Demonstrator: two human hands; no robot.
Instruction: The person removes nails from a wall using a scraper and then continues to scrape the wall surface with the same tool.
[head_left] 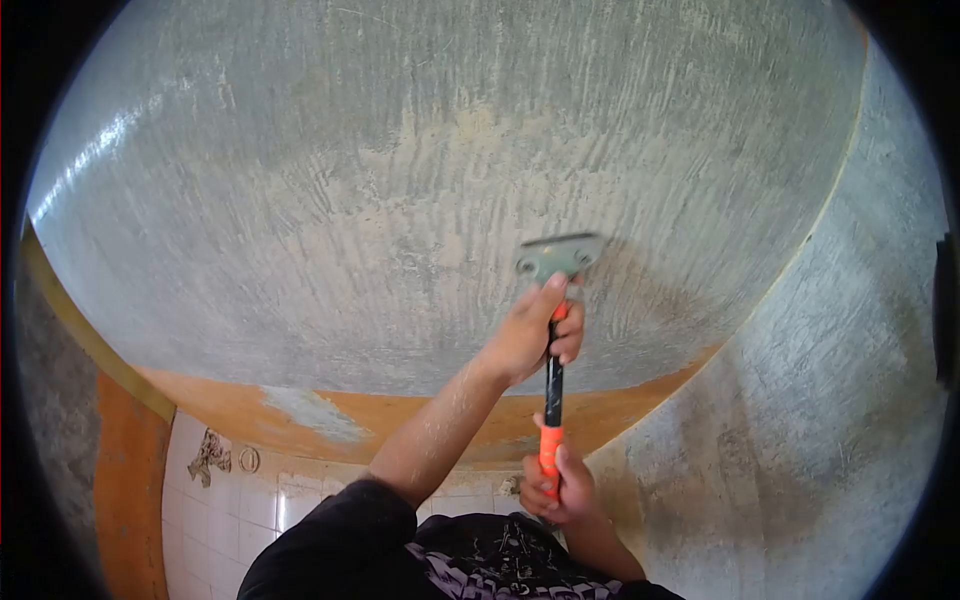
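Observation:
A long-handled scraper points up at the wall, its shaft black with orange grips. Its wide greenish-grey head is slightly blurred and lies at or very near the wall's surface; contact cannot be made out. Just under the head, my left hand is closed around the upper shaft, thumb toward the blade. Lower down, near my chest, my right hand wraps the orange grip at the handle's end. Grey, streaky patches with paler areas cover the wall around the blade. Pale specks dot my left forearm.
An orange painted band runs along the wall's bottom. To the right, another grey mottled wall meets it at a corner. Below are white floor tiles, with a crumpled dark thing and a small ring at the left.

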